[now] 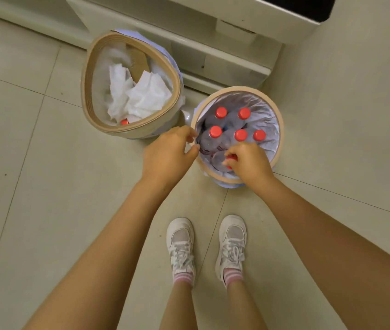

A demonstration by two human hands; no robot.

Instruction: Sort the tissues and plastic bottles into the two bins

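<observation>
Five clear plastic bottles (215,139) stand upright, red caps up, in the right bin (277,115). The right hand (248,163) has its fingers clamped on a sixth bottle's red cap (231,159) at the near rim. The left hand (167,153) hovers beside the rim, fingers loosely curled (holding nothing). White crumpled tissues (139,94) fill the left bin (89,96), over one red cap. Both bins stand on a beige tiled floor (34,175).

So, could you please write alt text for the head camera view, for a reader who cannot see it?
Seen from above, a person's right hand grips a red-capped bottle in the round bin, which holds five more upright bottles, while the left hand touches its rim. The bin beside it holds crumpled tissues and one red cap.
</observation>
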